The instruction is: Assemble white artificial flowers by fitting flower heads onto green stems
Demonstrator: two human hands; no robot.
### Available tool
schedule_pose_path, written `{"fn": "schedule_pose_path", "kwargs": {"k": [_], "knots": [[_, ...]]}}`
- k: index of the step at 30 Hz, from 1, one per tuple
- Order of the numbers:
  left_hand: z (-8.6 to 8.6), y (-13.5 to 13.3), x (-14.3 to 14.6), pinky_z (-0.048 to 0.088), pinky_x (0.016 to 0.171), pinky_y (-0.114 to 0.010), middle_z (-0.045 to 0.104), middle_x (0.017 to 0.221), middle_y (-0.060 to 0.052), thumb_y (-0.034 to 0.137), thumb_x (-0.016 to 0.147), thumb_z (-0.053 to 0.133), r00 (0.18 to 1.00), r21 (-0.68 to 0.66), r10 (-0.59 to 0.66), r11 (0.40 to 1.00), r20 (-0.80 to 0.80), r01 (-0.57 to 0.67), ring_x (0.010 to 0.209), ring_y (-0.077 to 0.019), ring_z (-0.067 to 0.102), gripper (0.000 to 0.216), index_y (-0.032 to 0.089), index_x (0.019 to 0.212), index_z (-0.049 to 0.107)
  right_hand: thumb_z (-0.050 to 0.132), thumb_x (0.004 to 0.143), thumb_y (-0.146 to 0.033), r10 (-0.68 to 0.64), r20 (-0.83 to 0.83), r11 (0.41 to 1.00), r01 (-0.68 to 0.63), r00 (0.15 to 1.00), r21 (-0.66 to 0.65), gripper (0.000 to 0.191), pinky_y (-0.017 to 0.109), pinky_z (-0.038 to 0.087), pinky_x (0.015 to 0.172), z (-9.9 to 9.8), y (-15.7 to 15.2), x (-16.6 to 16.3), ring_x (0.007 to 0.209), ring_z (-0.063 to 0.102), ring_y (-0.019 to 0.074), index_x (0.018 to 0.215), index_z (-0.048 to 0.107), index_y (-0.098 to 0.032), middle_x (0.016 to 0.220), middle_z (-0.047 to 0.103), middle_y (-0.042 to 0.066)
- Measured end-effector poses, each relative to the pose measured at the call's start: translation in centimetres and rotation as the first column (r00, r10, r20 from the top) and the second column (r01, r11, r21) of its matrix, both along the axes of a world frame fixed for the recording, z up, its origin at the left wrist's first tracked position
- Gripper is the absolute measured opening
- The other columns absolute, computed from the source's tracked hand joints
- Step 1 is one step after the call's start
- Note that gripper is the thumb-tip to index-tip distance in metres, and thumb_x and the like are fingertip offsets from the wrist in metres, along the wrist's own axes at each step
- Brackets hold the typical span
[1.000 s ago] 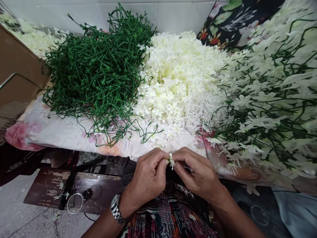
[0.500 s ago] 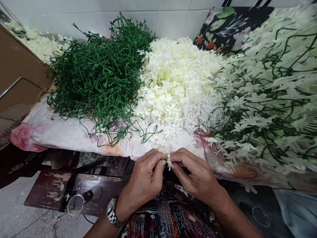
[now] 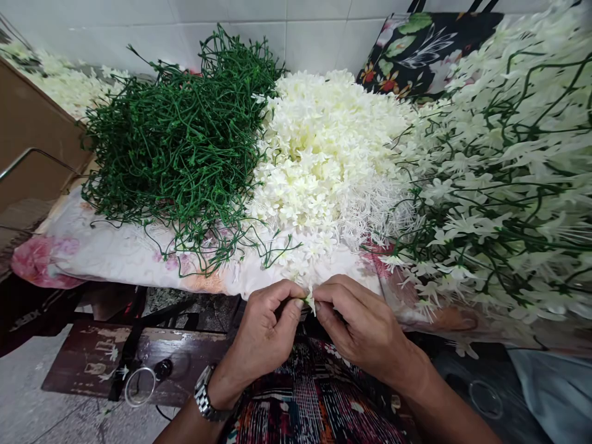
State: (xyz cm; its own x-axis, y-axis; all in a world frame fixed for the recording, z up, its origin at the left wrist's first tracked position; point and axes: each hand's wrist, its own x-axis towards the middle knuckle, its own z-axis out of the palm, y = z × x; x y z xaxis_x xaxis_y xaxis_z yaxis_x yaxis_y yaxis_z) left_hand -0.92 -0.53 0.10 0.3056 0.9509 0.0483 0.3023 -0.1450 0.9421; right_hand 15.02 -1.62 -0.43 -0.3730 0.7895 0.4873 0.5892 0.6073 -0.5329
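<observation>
A small white artificial flower (image 3: 311, 301) sits between my fingertips, just in front of the table's near edge. My left hand (image 3: 272, 324) pinches it at its green part, thumb against forefinger. From the other side my right hand (image 3: 358, 320) grips its petals, also in a pinch. Straight ahead lies a heap of loose white flower heads (image 3: 324, 148), with thin white stamens (image 3: 377, 209) at its right front. The tangled pile of green plastic stems (image 3: 176, 148) is to the left. Assembled white flowers on green stems (image 3: 499, 203) fill the right side.
A floral cloth (image 3: 115, 253) covers the table. At the left stands a brown cardboard box (image 3: 37, 129); a black floral bag (image 3: 425, 52) leans against the tiled wall. Below left is a worn wooden bench (image 3: 185, 345) with a clear ring-shaped item (image 3: 140, 387).
Both hands keep their pinch on the flower, its petals now turned and more spread. The whole view has shifted slightly, so things appear a little further left.
</observation>
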Motion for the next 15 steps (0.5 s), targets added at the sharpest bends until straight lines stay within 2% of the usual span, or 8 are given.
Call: {"fn": "schedule_pose_path", "kwargs": {"k": [6, 15], "knots": [[-0.21, -0.16, -0.19, 0.032, 0.048, -0.016, 0.049, 0.057, 0.006, 0.006, 0.078, 0.047, 0.998, 0.090, -0.014, 0.996, -0.059, 0.020, 0.050, -0.0064, 0.040, 0.016, 0.016, 0.070, 0.057, 0.042, 0.088, -0.005, 0.038, -0.003, 0.999, -0.038, 0.999, 0.000, 0.015, 0.025, 0.046, 0.056, 0.06, 0.27, 0.10, 0.063, 0.052, 0.0135, 0.083, 0.050, -0.017, 0.067, 0.055, 0.002], [-0.58, -0.19, 0.11, 0.033, 0.048, -0.014, 0.049, 0.055, 0.006, 0.004, 0.078, 0.047, 0.999, 0.127, 0.001, 0.992, -0.052, 0.006, 0.050, -0.0055, 0.041, 0.019, 0.015, 0.065, 0.055, 0.042, 0.087, -0.005, 0.067, -0.077, 0.996, -0.071, 0.995, -0.049, 0.016, 0.025, 0.044, 0.056, -0.44, 0.19, 0.10, 0.062, 0.050, 0.0129, 0.080, 0.051, -0.016, 0.066, 0.053, 0.002]]}}
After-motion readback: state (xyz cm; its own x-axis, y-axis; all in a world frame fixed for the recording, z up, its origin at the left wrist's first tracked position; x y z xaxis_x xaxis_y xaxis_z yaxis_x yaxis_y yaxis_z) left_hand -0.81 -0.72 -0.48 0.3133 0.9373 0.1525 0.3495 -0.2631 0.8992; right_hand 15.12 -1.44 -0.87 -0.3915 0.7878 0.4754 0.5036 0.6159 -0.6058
